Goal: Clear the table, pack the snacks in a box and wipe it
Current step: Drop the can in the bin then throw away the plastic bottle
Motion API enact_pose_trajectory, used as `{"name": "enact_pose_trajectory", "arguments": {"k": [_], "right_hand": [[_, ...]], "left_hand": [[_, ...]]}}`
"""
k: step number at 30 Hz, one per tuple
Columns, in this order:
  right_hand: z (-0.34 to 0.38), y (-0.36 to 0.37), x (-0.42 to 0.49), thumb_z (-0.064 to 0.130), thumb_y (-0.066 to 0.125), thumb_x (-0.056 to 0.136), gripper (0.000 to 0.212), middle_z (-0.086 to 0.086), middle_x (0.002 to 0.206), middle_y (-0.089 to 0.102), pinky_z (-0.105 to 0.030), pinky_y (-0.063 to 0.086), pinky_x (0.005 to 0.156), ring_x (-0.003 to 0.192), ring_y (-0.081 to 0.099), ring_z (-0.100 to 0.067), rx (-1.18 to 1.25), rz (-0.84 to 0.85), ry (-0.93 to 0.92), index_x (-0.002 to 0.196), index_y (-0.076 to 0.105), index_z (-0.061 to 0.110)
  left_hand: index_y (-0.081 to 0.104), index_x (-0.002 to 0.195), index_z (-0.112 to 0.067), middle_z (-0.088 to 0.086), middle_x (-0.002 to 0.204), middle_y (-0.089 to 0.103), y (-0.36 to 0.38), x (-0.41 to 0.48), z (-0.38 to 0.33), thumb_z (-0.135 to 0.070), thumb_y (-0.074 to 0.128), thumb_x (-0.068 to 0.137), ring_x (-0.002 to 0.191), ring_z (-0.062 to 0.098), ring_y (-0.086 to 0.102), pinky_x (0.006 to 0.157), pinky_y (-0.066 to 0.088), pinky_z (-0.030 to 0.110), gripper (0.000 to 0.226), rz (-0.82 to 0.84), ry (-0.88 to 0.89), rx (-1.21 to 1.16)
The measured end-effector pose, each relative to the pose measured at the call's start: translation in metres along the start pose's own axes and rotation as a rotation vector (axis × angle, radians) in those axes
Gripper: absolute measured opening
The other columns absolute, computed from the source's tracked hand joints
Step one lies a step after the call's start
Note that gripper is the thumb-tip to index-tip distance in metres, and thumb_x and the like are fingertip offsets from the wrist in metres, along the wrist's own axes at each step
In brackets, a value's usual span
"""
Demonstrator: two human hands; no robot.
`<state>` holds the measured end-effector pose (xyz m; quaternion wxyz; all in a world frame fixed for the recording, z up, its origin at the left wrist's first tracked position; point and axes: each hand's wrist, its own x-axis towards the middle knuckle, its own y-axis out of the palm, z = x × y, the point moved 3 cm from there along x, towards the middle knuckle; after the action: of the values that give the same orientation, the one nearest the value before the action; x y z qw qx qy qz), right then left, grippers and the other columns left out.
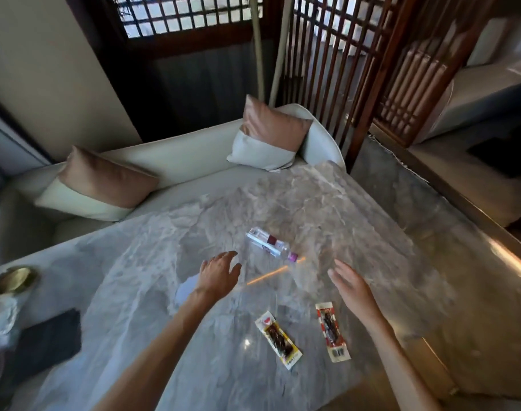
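Both hands hover empty with fingers spread over the grey marble table point(152, 262): the left hand point(219, 275) just near-left of a clear plastic bottle with a purple cap point(271, 247) lying on its side, the right hand point(352, 287) to its near right. Nearer lie a yellow-edged snack packet point(278, 339) and a red-edged snack packet point(332, 332), apart. A folded dark cloth point(50, 333) and a brass bowl point(14, 280) sit far left.

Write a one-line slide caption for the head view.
Both hands, left and right, open above a marble table, reaching toward a lying bottle; two snack packs nearer.
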<state>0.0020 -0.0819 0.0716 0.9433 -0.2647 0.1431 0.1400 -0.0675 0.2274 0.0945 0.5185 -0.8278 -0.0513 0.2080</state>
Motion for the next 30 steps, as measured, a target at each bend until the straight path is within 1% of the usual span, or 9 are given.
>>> {"name": "enact_pose_trajectory", "arguments": {"k": [7,11,13,20,22,24,26,28,30], "right_hand": [[-0.021,0.044,0.120,0.016,0.053,0.097,0.041,-0.017,0.119,0.061,-0.026,0.044,0.086,0.098,0.059,-0.017,0.196,0.123,0.307,0.134,0.051,-0.002],[-0.033,0.074,0.163,0.021,0.048,0.100,0.037,-0.007,0.094,0.050,-0.015,0.045,0.054,0.071,0.049,-0.012,0.278,0.264,0.504,0.130,0.050,0.000],[-0.039,0.079,0.171,0.029,0.048,0.099,0.032,-0.005,0.095,0.055,-0.024,0.049,0.060,0.071,0.054,-0.014,0.350,0.281,0.613,0.128,0.052,0.015],[-0.069,0.091,0.188,0.030,0.054,0.096,0.032,-0.005,0.096,0.058,-0.035,0.057,0.074,0.082,0.063,-0.019,0.544,0.333,0.743,0.125,0.055,0.017],[-0.071,0.095,0.192,0.029,0.057,0.095,0.029,-0.006,0.098,0.058,-0.039,0.058,0.078,0.087,0.065,-0.022,0.596,0.392,0.752,0.120,0.057,0.016],[-0.070,0.098,0.196,0.025,0.058,0.094,0.022,-0.006,0.099,0.062,-0.041,0.057,0.083,0.090,0.065,-0.024,0.634,0.432,0.749,0.112,0.060,0.014],[-0.069,0.102,0.200,0.018,0.056,0.095,0.016,-0.007,0.096,0.063,-0.044,0.054,0.089,0.087,0.064,-0.024,0.658,0.428,0.742,0.109,0.059,0.010],[-0.069,0.102,0.202,0.010,0.055,0.095,0.015,-0.010,0.091,0.062,-0.043,0.053,0.091,0.080,0.062,-0.022,0.671,0.380,0.742,0.109,0.057,0.006],[-0.069,0.100,0.203,0.003,0.056,0.094,0.012,-0.012,0.085,0.060,-0.041,0.053,0.092,0.076,0.060,-0.019,0.689,0.324,0.738,0.105,0.056,0.003]], "left_hand": [[0.053,0.132,-0.009,0.015,0.132,0.061,0.023,0.120,-0.011,-0.024,0.052,0.094,0.123,0.030,0.056,0.104,0.043,0.037,0.040,0.059,-0.182,-0.205],[0.053,0.130,-0.001,0.021,0.130,0.060,0.043,0.178,-0.010,-0.016,0.052,0.095,0.123,0.033,0.055,0.104,0.040,0.035,0.038,0.098,-0.263,-0.222],[0.051,0.131,0.000,0.024,0.132,0.058,0.051,0.200,-0.010,-0.014,0.051,0.095,0.125,0.035,0.052,0.104,0.038,0.034,0.039,0.116,-0.301,-0.227],[0.047,0.135,0.000,0.024,0.134,0.055,0.078,0.251,-0.008,-0.017,0.051,0.096,0.125,0.034,0.052,0.104,0.038,0.033,0.043,0.211,-0.403,-0.276],[0.047,0.135,0.001,0.024,0.130,0.058,0.085,0.258,-0.007,-0.013,0.052,0.095,0.111,0.027,0.058,0.087,0.048,0.022,0.043,0.235,-0.459,-0.335],[0.050,0.133,0.002,0.023,0.124,0.061,0.092,0.260,-0.006,-0.008,0.053,0.092,0.095,0.020,0.053,0.059,0.043,0.010,0.042,0.259,-0.528,-0.430],[0.060,0.118,0.001,0.018,0.105,0.064,0.095,0.257,-0.007,-0.005,0.055,0.089,0.087,0.020,0.051,0.054,0.037,0.016,0.030,0.255,-0.543,-0.492],[0.062,0.077,-0.005,0.007,0.071,0.056,0.095,0.250,-0.010,-0.003,0.057,0.085,0.070,0.019,0.048,0.052,0.031,0.022,0.010,0.251,-0.515,-0.488],[0.051,0.055,-0.012,0.002,0.055,0.041,0.095,0.242,-0.013,-0.002,0.056,0.085,0.054,0.014,0.038,0.050,0.026,0.025,0.033,0.242,-0.498,-0.521]]}}
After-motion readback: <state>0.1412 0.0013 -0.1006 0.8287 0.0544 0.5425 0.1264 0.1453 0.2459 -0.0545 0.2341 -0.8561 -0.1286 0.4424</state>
